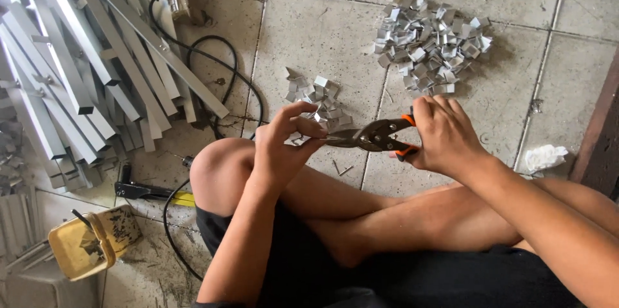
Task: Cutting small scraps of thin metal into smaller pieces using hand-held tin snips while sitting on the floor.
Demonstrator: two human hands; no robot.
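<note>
The person is sitting cross-legged on the tiled floor, and the right hand is wrapping tight around the orange handles of the tin snips, with the blades pointing left. The left hand is pinching a small metal piece between thumb and fingers right at the blade tips, just above the left knee. Just beyond the hands a small pile of cut metal clips is lying on the tile, and farther off to the right a bigger heap of clips is spreading out. Far left, long grey metal channels are lying stacked, a black cable is looping beside them, and a yellow tub is sitting near left
</note>
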